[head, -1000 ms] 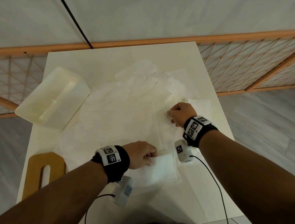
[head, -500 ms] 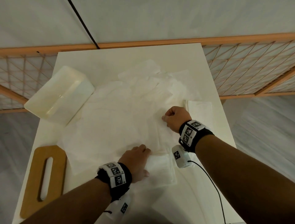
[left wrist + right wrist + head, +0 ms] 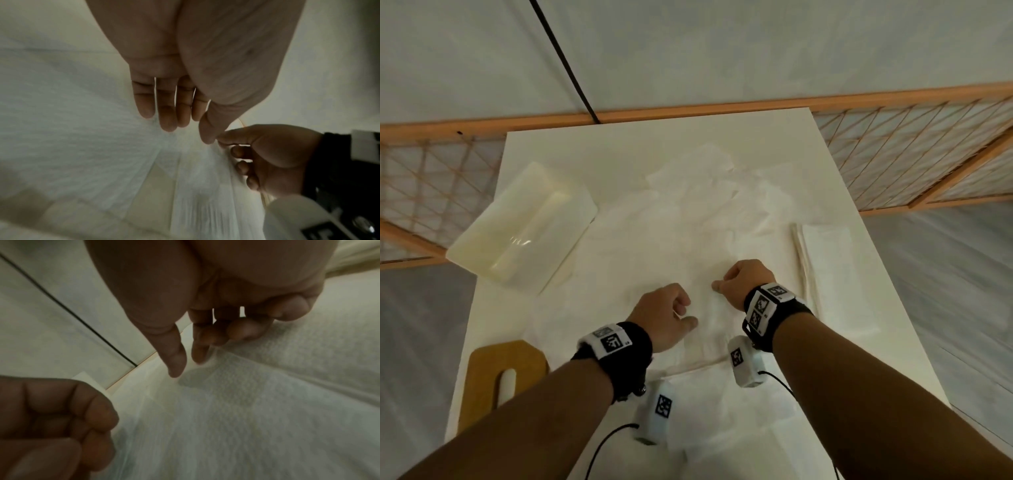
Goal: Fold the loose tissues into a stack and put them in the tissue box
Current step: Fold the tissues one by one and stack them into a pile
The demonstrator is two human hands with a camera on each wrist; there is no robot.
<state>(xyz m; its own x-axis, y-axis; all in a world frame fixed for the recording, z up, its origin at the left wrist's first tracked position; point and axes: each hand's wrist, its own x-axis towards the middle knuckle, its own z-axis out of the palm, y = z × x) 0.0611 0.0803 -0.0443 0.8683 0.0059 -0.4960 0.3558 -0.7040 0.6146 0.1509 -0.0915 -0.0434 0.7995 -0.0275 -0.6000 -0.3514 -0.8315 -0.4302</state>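
White tabletop (image 3: pixel 592 154). Wooden panel with slot cut-out (image 3: pixel 496 373) lies flat at near-left edge. Orange lattice railing (image 3: pixel 914 150) runs behind far edge. Thin black cable (image 3: pixel 565 61) crosses pale wall. Grey floor (image 3: pixel 945 291) at right.

Bare forearms; black wristbands (image 3: pixel 630 356), square-code tags; white camera pods (image 3: pixel 744 365), black cables.

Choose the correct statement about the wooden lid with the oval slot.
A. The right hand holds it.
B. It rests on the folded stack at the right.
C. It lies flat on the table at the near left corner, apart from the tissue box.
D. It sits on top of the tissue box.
C: the wooden lid lies flat on the table, nearer than the open tissue box, touched by neither hand.
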